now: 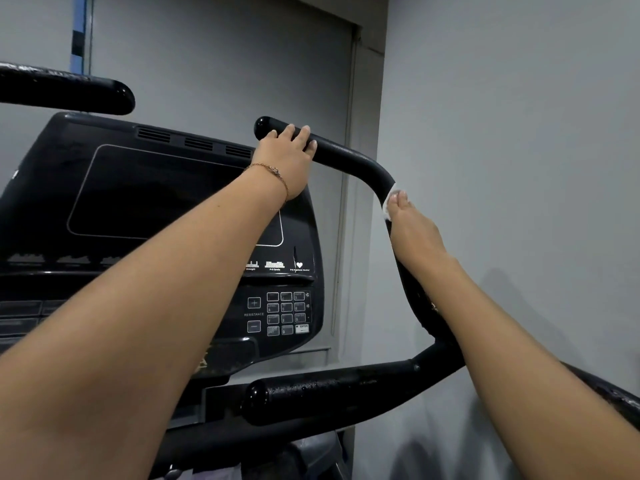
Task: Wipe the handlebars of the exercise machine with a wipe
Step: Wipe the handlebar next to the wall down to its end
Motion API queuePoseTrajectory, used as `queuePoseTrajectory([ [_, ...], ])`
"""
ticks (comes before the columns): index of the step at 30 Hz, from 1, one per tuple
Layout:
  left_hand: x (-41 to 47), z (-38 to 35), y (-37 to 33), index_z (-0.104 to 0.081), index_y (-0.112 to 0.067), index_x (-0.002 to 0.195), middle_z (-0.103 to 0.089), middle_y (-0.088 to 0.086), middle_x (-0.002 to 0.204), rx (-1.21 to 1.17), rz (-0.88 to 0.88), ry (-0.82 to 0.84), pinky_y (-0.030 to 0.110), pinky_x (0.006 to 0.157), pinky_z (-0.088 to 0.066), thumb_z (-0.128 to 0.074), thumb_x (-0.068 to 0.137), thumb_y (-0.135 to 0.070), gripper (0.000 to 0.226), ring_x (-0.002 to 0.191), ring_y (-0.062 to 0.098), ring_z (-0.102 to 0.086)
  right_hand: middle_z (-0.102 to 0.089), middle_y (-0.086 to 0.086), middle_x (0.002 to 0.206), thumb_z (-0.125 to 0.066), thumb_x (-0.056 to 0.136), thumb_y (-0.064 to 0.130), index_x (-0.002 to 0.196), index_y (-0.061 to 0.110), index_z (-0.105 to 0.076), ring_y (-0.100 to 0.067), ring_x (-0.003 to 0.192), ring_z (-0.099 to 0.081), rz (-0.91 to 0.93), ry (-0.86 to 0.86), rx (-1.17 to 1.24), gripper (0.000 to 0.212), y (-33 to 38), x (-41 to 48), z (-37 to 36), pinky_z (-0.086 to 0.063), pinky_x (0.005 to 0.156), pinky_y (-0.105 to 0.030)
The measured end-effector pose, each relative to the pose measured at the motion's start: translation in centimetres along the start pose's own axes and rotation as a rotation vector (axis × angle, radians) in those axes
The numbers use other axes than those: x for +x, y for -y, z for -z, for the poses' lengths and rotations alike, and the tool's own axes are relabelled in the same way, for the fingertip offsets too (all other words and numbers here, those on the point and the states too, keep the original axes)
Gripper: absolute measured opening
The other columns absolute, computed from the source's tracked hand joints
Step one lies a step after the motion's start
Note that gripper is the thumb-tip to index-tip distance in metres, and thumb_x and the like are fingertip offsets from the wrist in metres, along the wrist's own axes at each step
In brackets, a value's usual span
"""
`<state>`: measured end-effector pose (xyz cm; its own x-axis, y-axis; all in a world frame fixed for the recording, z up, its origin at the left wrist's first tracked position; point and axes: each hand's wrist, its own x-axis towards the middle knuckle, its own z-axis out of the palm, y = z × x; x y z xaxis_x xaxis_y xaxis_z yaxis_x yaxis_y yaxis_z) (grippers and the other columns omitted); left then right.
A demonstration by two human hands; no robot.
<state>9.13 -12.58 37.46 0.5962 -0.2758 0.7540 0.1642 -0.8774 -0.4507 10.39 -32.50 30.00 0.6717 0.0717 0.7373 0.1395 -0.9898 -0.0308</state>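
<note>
While a black bar end (114,97) pokes in at the top left corner, the big black console (166,202) with its dark screen fills the left side. Next comes the left hand (285,161), with a thin bracelet (277,174) on its wrist, and its fingers are curled close together over the top end of the right handlebar (346,157). Further right, past the bend, the right hand (412,230) wraps round the same bar and presses a white wipe (389,199) against it under the thumb. Low down, another black bar (329,393) points left, below the number buttons (287,313).
</note>
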Motion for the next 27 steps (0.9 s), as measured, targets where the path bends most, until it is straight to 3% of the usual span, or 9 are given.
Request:
queuePoseTrajectory([
  [4, 0.0, -0.1, -0.1, -0.011, -0.011, 0.15, -0.002, 0.011, 0.157, -0.005, 0.001, 0.001, 0.042, 0.115, -0.017, -0.032, 0.097, -0.015, 0.056, 0.144, 0.029, -0.007, -0.026, -0.013, 0.149, -0.02, 0.098, 0.001, 0.147, 0.001, -0.01, -0.034, 0.123, -0.042, 0.006, -0.047, -0.012, 0.05, -0.3, 0.9, 0.6, -0.038, 0.091, -0.04],
  [8, -0.1, 0.0, -0.1, -0.011, -0.011, 0.15, -0.001, 0.011, 0.157, -0.013, 0.0, -0.002, 0.042, 0.115, -0.017, -0.032, 0.097, -0.014, 0.057, 0.144, 0.029, -0.007, -0.034, -0.016, 0.141, -0.026, 0.094, -0.006, 0.144, -0.004, -0.014, -0.034, 0.112, -0.048, -0.02, -0.068, -0.034, 0.052, 0.4, 1.3, 0.7, -0.039, 0.078, -0.038],
  [11, 0.0, -0.1, -0.1, -0.012, -0.011, 0.15, -0.002, 0.011, 0.157, -0.012, 0.0, -0.007, 0.042, 0.115, -0.018, -0.033, 0.097, -0.014, 0.057, 0.144, 0.029, -0.007, -0.051, -0.011, 0.096, -0.031, 0.086, -0.008, 0.115, 0.003, -0.044, -0.033, 0.08, -0.049, -0.047, -0.16, 0.002, 0.033, 0.2, -0.2, 1.1, -0.03, 0.064, -0.031],
  [13, 0.0, -0.1, 0.0, -0.012, -0.01, 0.149, -0.002, 0.011, 0.157, -0.009, -0.005, -0.006, 0.042, 0.115, -0.018, -0.033, 0.097, -0.015, 0.057, 0.144, 0.029, -0.007, -0.041, -0.001, 0.074, -0.031, 0.084, -0.007, 0.09, 0.012, -0.044, -0.023, 0.062, -0.039, -0.081, -0.411, 0.275, 0.023, 0.7, -0.7, 1.2, -0.025, 0.057, -0.035],
  [15, 0.0, -0.1, 0.1, -0.011, -0.011, 0.15, -0.002, 0.011, 0.157, -0.013, -0.01, -0.01, 0.042, 0.115, -0.018, -0.033, 0.096, -0.014, 0.058, 0.144, 0.029, -0.007, -0.04, 0.001, 0.067, -0.032, 0.088, -0.001, 0.08, 0.017, -0.042, -0.016, 0.057, -0.034, -0.139, -0.565, 0.632, 0.022, 1.9, -0.2, 0.3, -0.029, 0.054, -0.031],
  [18, 0.0, -0.1, 0.3, -0.012, -0.011, 0.15, -0.002, 0.011, 0.157, -0.019, -0.022, -0.019, 0.042, 0.116, -0.018, -0.033, 0.096, -0.013, 0.058, 0.144, 0.029, -0.008, -0.049, -0.005, 0.062, -0.036, 0.093, 0.0, 0.067, 0.011, -0.051, -0.018, 0.06, -0.049, -0.466, -0.362, 1.427, 0.032, 4.5, 1.3, -2.4, -0.048, 0.074, -0.033],
  [21, 0.1, -0.1, 0.4, -0.012, -0.011, 0.15, -0.002, 0.01, 0.157, -0.019, -0.027, -0.019, 0.041, 0.116, -0.018, -0.032, 0.096, -0.013, 0.057, 0.144, 0.028, -0.008, -0.046, -0.008, 0.062, -0.025, 0.091, -0.015, 0.067, 0.005, -0.045, -0.019, 0.053, -0.056, -0.693, -0.206, 2.249, 0.037, 6.4, 2.5, -2.8, -0.05, 0.089, -0.037],
  [24, 0.1, -0.3, 0.5, -0.012, -0.012, 0.15, -0.002, 0.01, 0.157, -0.027, -0.036, -0.04, 0.04, 0.115, -0.019, -0.032, 0.096, -0.012, 0.057, 0.144, 0.028, -0.008, -0.047, -0.005, 0.073, -0.032, 0.099, -0.003, 0.078, 0.006, -0.045, -0.011, 0.058, -0.047, -0.773, -0.353, 2.696, 0.026, 6.8, 4.7, -1.4, -0.047, 0.076, -0.021],
  [27, 0.0, -0.5, 0.5, -0.012, -0.012, 0.15, -0.002, 0.01, 0.157, -0.032, -0.04, -0.056, 0.04, 0.114, -0.02, -0.033, 0.096, -0.012, 0.058, 0.144, 0.027, -0.008, -0.049, -0.006, 0.072, -0.032, 0.099, 0.0, 0.079, 0.007, -0.046, -0.013, 0.055, -0.052, -0.741, -0.36, 2.897, 0.026, 7.7, 6.3, -1.1, -0.05, 0.073, -0.024],
])
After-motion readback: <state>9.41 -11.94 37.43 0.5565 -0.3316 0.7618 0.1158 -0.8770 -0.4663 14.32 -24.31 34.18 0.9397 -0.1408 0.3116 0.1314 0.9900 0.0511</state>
